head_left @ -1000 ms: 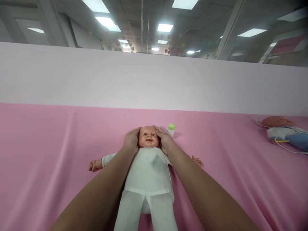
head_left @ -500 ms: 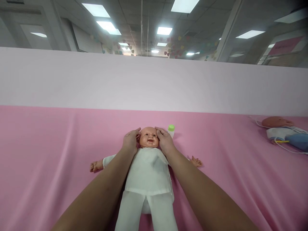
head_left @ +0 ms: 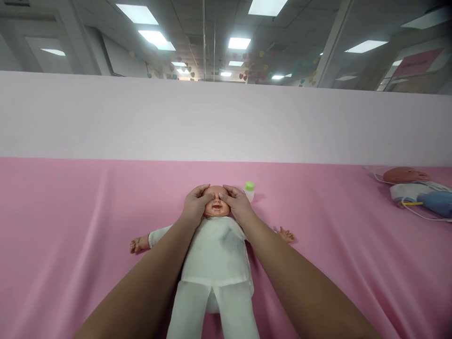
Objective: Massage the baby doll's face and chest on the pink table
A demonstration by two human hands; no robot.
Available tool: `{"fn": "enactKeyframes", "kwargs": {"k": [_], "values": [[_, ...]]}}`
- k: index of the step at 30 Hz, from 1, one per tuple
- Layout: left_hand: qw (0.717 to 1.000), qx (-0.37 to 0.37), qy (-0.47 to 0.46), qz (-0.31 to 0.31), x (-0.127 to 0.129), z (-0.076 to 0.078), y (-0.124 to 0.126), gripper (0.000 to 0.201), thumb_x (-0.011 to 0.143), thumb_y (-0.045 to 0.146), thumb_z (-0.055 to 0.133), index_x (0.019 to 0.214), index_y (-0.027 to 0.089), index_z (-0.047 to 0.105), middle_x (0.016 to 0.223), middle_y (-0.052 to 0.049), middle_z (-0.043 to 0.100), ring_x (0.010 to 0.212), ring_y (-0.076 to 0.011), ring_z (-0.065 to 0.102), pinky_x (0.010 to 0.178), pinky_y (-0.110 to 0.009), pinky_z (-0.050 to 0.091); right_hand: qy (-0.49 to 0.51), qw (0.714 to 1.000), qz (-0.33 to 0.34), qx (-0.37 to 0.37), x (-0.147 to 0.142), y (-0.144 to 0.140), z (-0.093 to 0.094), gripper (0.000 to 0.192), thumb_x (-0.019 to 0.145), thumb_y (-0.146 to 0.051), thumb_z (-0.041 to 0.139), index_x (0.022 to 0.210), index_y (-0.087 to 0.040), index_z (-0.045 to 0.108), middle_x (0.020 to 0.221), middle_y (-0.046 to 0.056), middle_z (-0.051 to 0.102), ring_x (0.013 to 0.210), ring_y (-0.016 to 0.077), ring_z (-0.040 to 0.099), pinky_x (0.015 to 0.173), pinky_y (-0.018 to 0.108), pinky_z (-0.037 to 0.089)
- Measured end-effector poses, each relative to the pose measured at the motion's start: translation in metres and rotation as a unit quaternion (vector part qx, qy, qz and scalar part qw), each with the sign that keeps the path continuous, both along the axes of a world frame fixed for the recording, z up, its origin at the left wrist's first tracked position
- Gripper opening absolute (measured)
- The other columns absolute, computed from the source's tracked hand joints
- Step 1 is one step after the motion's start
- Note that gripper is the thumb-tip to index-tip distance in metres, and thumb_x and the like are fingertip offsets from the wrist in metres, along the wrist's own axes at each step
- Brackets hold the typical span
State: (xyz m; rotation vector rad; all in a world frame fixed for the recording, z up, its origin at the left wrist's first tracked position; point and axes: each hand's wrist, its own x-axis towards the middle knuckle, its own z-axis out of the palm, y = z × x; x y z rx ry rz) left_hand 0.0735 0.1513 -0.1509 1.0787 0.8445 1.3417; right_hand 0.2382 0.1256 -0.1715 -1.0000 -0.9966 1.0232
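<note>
A baby doll (head_left: 216,254) in white clothes lies on its back on the pink cloth (head_left: 70,245), arms spread out. My left hand (head_left: 195,206) cups the left side of the doll's head, thumb laid across its brow. My right hand (head_left: 238,205) cups the other side, thumb likewise over the eye area. Only the nose and mouth show between my thumbs.
A small bottle with a green cap (head_left: 249,190) stands just right of the doll's head. A second doll (head_left: 409,183) with a blue item and a white cord lies at the far right. A pale partition wall (head_left: 226,122) rises behind the cloth.
My thumbs have slid inward from the sides of the doll's head onto its forehead and eyes, covering them. The doll has stayed in place.
</note>
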Motion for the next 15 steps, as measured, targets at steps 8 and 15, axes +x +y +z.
{"fn": "enactKeyframes", "kwargs": {"k": [8,15], "values": [[0.999,-0.011,0.031,-0.010,0.0020,0.0052,-0.0015,0.053,0.064,0.037,0.094,0.111,0.020,0.078,0.108,-0.009,0.077,0.093,-0.0232,0.072,0.088,-0.038,0.058,0.026,0.999,-0.002,-0.024,-0.0059,0.0032,0.0034,0.059,0.066,-0.043,0.093,0.117,-0.023,0.072,0.121,0.008,0.076,0.117,0.0268,0.070,0.109,0.047,0.053],[0.996,-0.053,-0.042,-0.050,-0.0005,0.0004,0.0030,0.046,0.069,0.032,0.086,0.113,0.022,0.077,0.103,-0.007,0.077,0.091,-0.0226,0.072,0.083,-0.037,0.060,0.060,0.998,0.007,-0.023,-0.0036,0.0038,0.0013,0.041,0.078,-0.040,0.083,0.117,-0.029,0.076,0.136,0.004,0.072,0.130,0.0259,0.063,0.118,0.046,0.045]]}}
